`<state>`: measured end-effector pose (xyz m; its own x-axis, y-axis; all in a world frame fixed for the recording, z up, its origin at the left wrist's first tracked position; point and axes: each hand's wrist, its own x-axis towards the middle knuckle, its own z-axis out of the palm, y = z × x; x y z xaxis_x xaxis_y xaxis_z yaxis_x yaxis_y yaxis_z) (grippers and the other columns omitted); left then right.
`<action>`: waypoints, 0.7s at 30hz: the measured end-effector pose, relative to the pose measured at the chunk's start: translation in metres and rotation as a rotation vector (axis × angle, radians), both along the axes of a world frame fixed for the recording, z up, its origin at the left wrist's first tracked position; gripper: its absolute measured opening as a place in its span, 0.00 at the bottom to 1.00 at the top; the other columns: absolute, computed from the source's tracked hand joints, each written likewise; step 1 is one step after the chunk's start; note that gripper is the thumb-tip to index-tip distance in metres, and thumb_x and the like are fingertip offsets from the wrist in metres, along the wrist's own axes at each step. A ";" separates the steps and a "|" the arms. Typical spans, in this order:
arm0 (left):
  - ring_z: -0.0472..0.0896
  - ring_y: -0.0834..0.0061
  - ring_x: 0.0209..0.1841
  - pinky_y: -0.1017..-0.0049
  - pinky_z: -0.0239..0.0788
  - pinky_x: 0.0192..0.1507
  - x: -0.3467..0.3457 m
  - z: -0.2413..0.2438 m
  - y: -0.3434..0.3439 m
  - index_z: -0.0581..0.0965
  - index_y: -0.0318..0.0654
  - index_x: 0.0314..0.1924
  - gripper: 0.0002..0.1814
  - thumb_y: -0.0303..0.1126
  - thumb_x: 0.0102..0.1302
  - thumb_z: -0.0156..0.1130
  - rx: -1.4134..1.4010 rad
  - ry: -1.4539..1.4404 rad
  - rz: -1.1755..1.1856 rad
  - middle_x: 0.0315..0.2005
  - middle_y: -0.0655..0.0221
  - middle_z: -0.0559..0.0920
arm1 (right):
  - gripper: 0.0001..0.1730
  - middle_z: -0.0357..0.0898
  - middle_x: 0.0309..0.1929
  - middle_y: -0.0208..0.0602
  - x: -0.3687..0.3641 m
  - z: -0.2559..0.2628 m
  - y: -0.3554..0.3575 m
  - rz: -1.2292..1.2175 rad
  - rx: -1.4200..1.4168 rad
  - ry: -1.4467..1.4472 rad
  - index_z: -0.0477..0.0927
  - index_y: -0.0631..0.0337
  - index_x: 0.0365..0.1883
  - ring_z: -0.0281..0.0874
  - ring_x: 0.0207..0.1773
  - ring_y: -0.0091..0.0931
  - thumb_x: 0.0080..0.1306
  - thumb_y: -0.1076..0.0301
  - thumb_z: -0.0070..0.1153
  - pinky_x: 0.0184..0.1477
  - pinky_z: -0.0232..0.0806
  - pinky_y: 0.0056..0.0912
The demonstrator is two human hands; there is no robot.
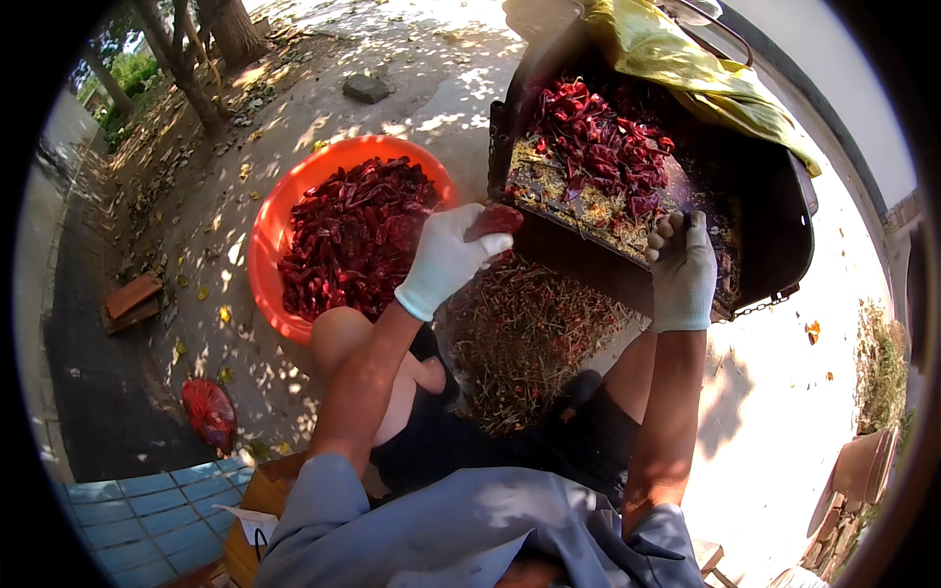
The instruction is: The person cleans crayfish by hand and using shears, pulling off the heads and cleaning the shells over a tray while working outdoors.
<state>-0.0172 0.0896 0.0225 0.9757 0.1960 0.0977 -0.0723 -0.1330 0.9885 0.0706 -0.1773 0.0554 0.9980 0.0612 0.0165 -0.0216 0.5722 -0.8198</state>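
My left hand [450,253], in a white knit glove, pinches a dark red dried chilli pepper [498,220] between thumb and fingers. It is held between an orange plastic basin [266,294] and a dark metal wheelbarrow tray [588,266]. Dried chillies [360,228] are heaped inside the basin. My right hand [684,272], gloved too, is over the tray's near edge with its fingers curled. Something dark shows at its thumb tip; whether it grips anything is unclear. More red chillies [606,147] lie in the tray among scattered pale seeds [537,173].
A pile of stems [529,345] covers the ground between my legs. Yellow woven sacking [676,59] drapes over the tray's far side. A red plastic bag [209,413] and bricks [134,298] lie to the left. Farther off are a stone [366,88] and tree trunks [228,33].
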 end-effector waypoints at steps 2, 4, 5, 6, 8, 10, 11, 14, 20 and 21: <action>0.85 0.66 0.33 0.70 0.75 0.40 0.010 0.000 0.041 0.84 0.35 0.46 0.17 0.37 0.60 0.72 0.704 -0.121 0.294 0.33 0.60 0.87 | 0.20 0.76 0.30 0.31 -0.016 -0.002 -0.004 0.057 -0.415 -0.024 0.76 0.63 0.38 0.74 0.28 0.21 0.77 0.51 0.50 0.28 0.68 0.23; 0.81 0.59 0.53 0.62 0.72 0.56 0.015 -0.005 0.084 0.82 0.43 0.53 0.25 0.44 0.57 0.72 1.036 -0.099 0.532 0.48 0.64 0.85 | 0.23 0.78 0.26 0.30 -0.025 -0.025 -0.011 0.117 -0.672 -0.038 0.79 0.64 0.34 0.75 0.26 0.18 0.73 0.50 0.58 0.27 0.68 0.21; 0.78 0.58 0.58 0.61 0.70 0.59 0.015 -0.004 0.100 0.79 0.41 0.58 0.30 0.45 0.56 0.73 1.179 -0.058 0.660 0.53 0.60 0.83 | 0.24 0.78 0.23 0.29 -0.026 -0.044 -0.016 0.160 -0.745 -0.071 0.81 0.65 0.32 0.74 0.24 0.17 0.70 0.49 0.62 0.27 0.68 0.19; 0.76 0.57 0.59 0.61 0.69 0.60 0.015 0.003 0.106 0.77 0.38 0.61 0.34 0.45 0.57 0.73 1.115 0.047 0.740 0.56 0.56 0.81 | 0.24 0.77 0.21 0.27 -0.033 -0.049 -0.013 0.197 -0.859 -0.054 0.81 0.65 0.30 0.73 0.24 0.16 0.68 0.48 0.64 0.27 0.67 0.20; 0.79 0.58 0.58 0.63 0.70 0.60 0.015 0.002 0.114 0.78 0.37 0.60 0.30 0.43 0.60 0.72 0.911 -0.014 0.775 0.55 0.57 0.82 | 0.27 0.76 0.16 0.30 -0.036 -0.072 -0.010 0.240 -1.137 -0.141 0.83 0.63 0.27 0.72 0.22 0.18 0.64 0.44 0.66 0.28 0.67 0.27; 0.82 0.60 0.53 0.67 0.73 0.57 0.016 -0.011 0.115 0.80 0.36 0.57 0.24 0.37 0.63 0.70 0.685 -0.158 0.704 0.51 0.57 0.84 | 0.24 0.79 0.21 0.43 -0.032 -0.075 -0.003 0.260 -1.349 -0.316 0.84 0.59 0.29 0.79 0.25 0.37 0.67 0.44 0.62 0.32 0.70 0.40; 0.84 0.61 0.51 0.68 0.74 0.55 0.018 -0.019 0.112 0.81 0.36 0.55 0.20 0.35 0.64 0.69 0.558 -0.240 0.606 0.49 0.58 0.85 | 0.22 0.80 0.24 0.46 -0.026 -0.073 -0.001 0.247 -1.394 -0.383 0.84 0.57 0.31 0.81 0.29 0.43 0.68 0.45 0.60 0.35 0.71 0.43; 0.84 0.64 0.44 0.68 0.76 0.48 0.021 -0.011 0.067 0.84 0.38 0.48 0.14 0.32 0.63 0.68 0.587 -0.202 0.467 0.44 0.60 0.86 | 0.10 0.84 0.40 0.42 0.020 -0.063 -0.014 -0.146 -1.594 -0.565 0.83 0.50 0.45 0.83 0.40 0.43 0.70 0.60 0.56 0.40 0.73 0.44; 0.84 0.62 0.46 0.69 0.76 0.49 0.040 -0.012 0.016 0.84 0.41 0.47 0.12 0.33 0.64 0.67 0.750 -0.269 0.289 0.42 0.61 0.86 | 0.23 0.78 0.59 0.38 0.122 -0.069 -0.037 -0.180 -1.970 -0.709 0.81 0.44 0.56 0.83 0.49 0.41 0.64 0.75 0.53 0.47 0.77 0.43; 0.84 0.62 0.46 0.68 0.75 0.50 0.040 -0.012 0.010 0.84 0.42 0.46 0.12 0.33 0.63 0.67 0.769 -0.294 0.273 0.41 0.61 0.86 | 0.23 0.78 0.59 0.38 0.128 -0.070 -0.033 -0.112 -2.025 -0.716 0.81 0.44 0.56 0.83 0.50 0.41 0.64 0.76 0.54 0.47 0.77 0.42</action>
